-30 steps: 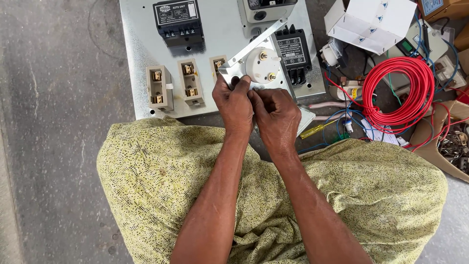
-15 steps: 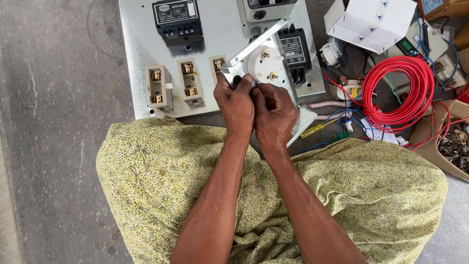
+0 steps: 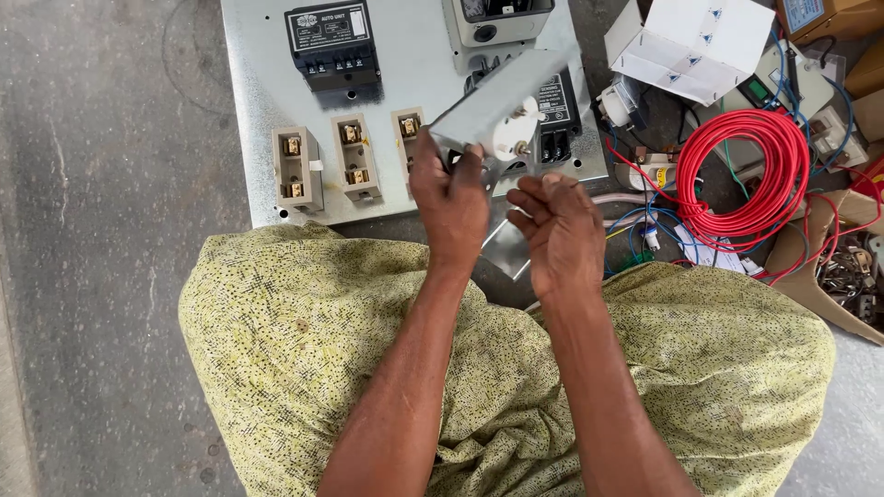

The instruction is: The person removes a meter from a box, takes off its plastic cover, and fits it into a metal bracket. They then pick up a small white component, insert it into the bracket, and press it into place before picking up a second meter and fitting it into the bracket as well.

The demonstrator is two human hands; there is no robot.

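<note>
At centre frame my left hand [image 3: 451,198] grips a bent metal bracket [image 3: 502,103] (a white round fitting sits behind it) above the grey panel [image 3: 249,110]. My right hand [image 3: 557,225], just beside, is loosely curled, empty.

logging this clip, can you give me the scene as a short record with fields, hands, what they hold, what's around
left hand: left hand grips the lower end of a tilted grey sheet-metal bracket that carries a round white part
right hand: right hand is beside it, fingers curled, apart from the bracket; whether it pinches something small cannot be told
under the hands: flat grey metal panel with three beige fuse blocks and a black module
to the right: red wire coil, open white cardboard box
lap: speckled yellow-green cloth
</note>
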